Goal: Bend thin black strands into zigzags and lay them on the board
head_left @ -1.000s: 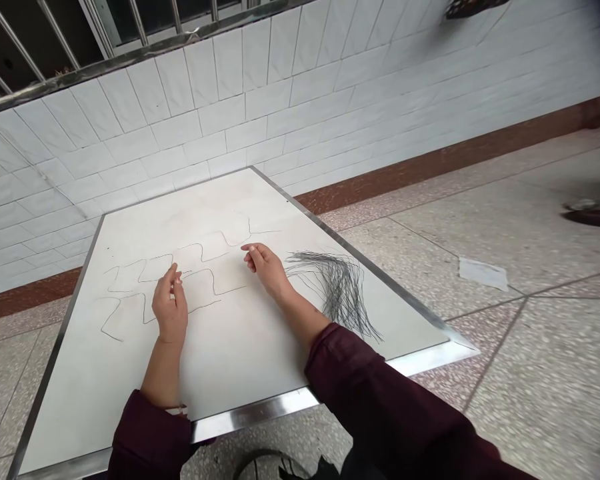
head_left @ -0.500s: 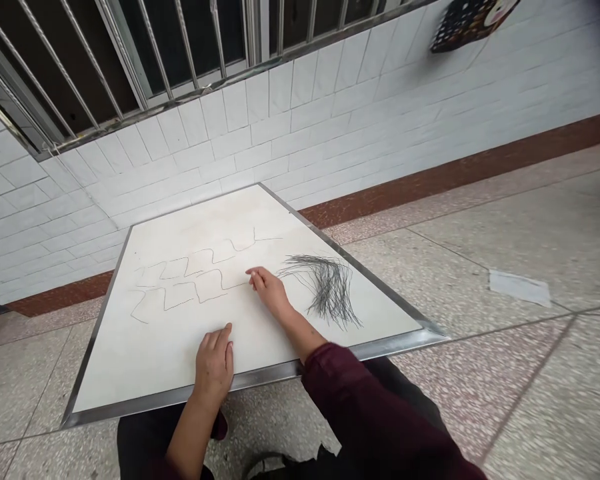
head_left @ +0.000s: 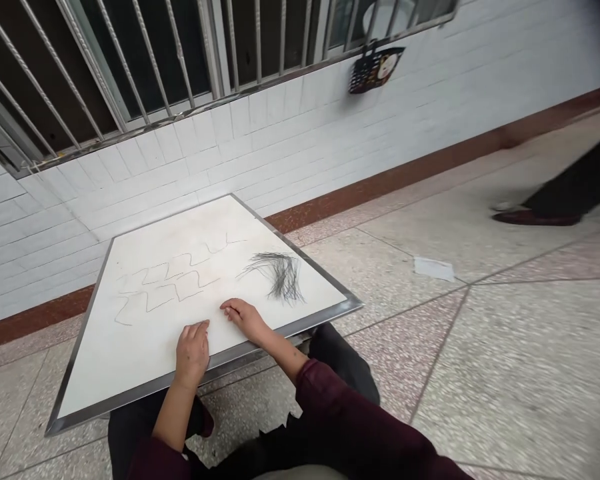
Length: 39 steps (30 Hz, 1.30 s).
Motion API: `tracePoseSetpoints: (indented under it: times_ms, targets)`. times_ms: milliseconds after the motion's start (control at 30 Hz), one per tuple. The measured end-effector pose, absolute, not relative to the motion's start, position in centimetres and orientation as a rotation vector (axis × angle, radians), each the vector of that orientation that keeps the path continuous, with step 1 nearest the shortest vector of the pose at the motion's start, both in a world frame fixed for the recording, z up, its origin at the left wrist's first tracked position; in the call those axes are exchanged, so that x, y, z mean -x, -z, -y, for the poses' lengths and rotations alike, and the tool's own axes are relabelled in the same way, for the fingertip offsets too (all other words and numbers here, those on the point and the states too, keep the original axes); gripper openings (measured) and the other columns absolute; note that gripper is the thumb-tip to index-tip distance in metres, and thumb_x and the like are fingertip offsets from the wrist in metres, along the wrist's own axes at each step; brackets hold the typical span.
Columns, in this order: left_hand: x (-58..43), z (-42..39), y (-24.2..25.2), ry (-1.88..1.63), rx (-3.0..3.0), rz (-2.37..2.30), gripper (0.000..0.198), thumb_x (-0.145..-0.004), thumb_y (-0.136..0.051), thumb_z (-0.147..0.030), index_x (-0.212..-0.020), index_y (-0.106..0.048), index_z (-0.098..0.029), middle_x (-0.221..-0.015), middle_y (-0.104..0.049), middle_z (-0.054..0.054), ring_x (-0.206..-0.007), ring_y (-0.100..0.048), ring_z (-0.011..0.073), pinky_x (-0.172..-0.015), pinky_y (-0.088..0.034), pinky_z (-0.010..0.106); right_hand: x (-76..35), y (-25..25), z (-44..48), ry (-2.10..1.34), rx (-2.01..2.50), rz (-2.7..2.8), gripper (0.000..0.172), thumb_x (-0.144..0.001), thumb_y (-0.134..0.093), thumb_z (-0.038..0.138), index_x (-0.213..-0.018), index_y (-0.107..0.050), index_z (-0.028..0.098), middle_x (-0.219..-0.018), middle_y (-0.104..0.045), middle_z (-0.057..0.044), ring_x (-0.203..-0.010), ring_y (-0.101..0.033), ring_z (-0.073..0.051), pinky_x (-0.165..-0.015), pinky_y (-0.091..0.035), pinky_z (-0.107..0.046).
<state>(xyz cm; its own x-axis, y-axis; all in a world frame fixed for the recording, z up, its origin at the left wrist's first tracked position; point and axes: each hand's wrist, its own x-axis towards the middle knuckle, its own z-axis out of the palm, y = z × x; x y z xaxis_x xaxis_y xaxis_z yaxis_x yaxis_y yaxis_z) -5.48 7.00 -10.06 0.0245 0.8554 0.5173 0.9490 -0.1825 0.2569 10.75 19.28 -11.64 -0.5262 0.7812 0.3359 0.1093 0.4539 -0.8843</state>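
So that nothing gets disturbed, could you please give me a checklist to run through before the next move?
1. Left hand empty: cannot tell, palm side hidden.
2. Right hand empty: cannot tell, fingertip detail too small.
3. Bent strands clear of both hands: ok, a gap shows.
4. Pile of dark strands separated: not ok, many overlap.
5. Other person's shoe clear of the table: ok, off to the right.

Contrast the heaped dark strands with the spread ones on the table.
The heap is dense and overlapping; the spread strands lie in loose rows. The heap reads as one dark mass; the spread strands show as thin lines. Both are bent and rest on the tabletop.
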Motion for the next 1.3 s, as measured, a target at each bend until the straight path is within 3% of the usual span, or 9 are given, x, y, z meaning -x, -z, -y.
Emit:
tracePoseSetpoints:
  times_ms: [233,433,533,667,733,1300]
  targets:
    - [6.0,-6.7,11.3,0.865,2.165,1.846,0.040,-0.092,-0.039,-0.013,-0.125,-0.059,-0.024,-0.114,-0.068,0.009,-0.104,-0.062,0.0265,-0.093,-0.052,0.048,-12.2,11.1,-17.9,-1.003,0.696,2.052,0.021,-0.091,-0.046,0.014,-0.099,-0.064,0.020,-0.086,-0.062,-0.004,-0.068,-0.059,-0.013,-0.075,-0.051,-0.029]
    - [6.2,-6.1,12.4,0.848,2.163,1.771,0.043,-0.091,-0.040,-0.010,-0.129,-0.055,-0.023,-0.121,-0.065,0.010,-0.108,-0.060,0.0267,-0.092,-0.052,0.049,-12.9,11.7,-16.9,-0.771,0.643,2.171,0.022,-0.091,-0.046,0.013,-0.101,-0.065,0.020,-0.091,-0.066,-0.005,-0.080,-0.062,-0.015,-0.077,-0.051,-0.028]
    - [6.3,-6.1,12.8,0.880,2.145,1.716,0.042,-0.091,-0.042,-0.008,-0.129,-0.055,-0.019,-0.119,-0.066,0.011,-0.108,-0.060,0.0253,-0.091,-0.052,0.047,-14.0,11.1,-18.1,-0.507,0.830,2.168,0.020,-0.091,-0.049,0.014,-0.100,-0.066,0.020,-0.091,-0.067,-0.005,-0.085,-0.061,-0.017,-0.079,-0.051,-0.028]
    - [6.4,-6.3,13.1,0.937,2.127,1.690,0.042,-0.089,-0.045,-0.006,-0.127,-0.056,-0.019,-0.116,-0.067,0.009,-0.108,-0.060,0.0241,-0.091,-0.052,0.045,-16.8,9.0,-22.3,-0.310,1.173,2.080,0.024,-0.095,-0.044,0.019,-0.098,-0.067,0.016,-0.097,-0.065,-0.012,-0.097,-0.055,-0.027,-0.086,-0.045,-0.041]
    - [6.3,-6.3,13.2,0.964,2.117,1.695,0.042,-0.088,-0.046,-0.005,-0.126,-0.057,-0.020,-0.116,-0.067,0.009,-0.108,-0.060,0.0240,-0.091,-0.052,0.045,-17.9,8.1,-24.7,-0.171,1.470,2.162,0.023,-0.095,-0.045,0.023,-0.097,-0.068,0.018,-0.098,-0.064,-0.011,-0.098,-0.054,-0.027,-0.083,-0.045,-0.038]
    - [5.3,-5.6,12.0,1.025,2.108,1.846,0.041,-0.087,-0.041,-0.002,-0.118,-0.062,-0.017,-0.112,-0.067,0.011,-0.105,-0.059,0.0241,-0.091,-0.051,0.046,-17.0,7.4,-27.9,-0.182,1.769,2.366,0.021,-0.089,-0.050,0.021,-0.095,-0.068,0.013,-0.105,-0.064,-0.017,-0.101,-0.055,-0.031,-0.079,-0.043,-0.040]
